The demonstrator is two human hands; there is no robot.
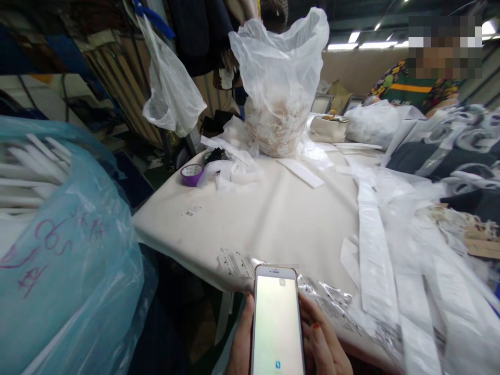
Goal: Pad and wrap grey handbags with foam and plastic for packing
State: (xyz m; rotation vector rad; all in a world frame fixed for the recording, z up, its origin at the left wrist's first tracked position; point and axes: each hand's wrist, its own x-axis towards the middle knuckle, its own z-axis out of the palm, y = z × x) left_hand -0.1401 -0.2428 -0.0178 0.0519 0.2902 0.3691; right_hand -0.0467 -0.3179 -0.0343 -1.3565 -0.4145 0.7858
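Observation:
Between my two hands, at the bottom middle of the head view, is a smartphone (277, 323) with a lit, pale screen and a light-coloured rim. My left hand (241, 341) closes on its left edge. Along the right edge, the fingers of my right hand (326, 341) are curled against the phone. It is held upright, just in front of the near edge of a table (250, 224) covered in cream sheeting. Clear printed tape (320, 291) runs along that edge behind the phone.
A blue plastic sack (86, 250) of white pieces bulges at the left. On the table are a purple tape roll (192, 175), a full clear bag (281, 83) and long white strips (377, 250). Grey bundles (445, 156) lie at the right. Another person (414, 88) is at the back right.

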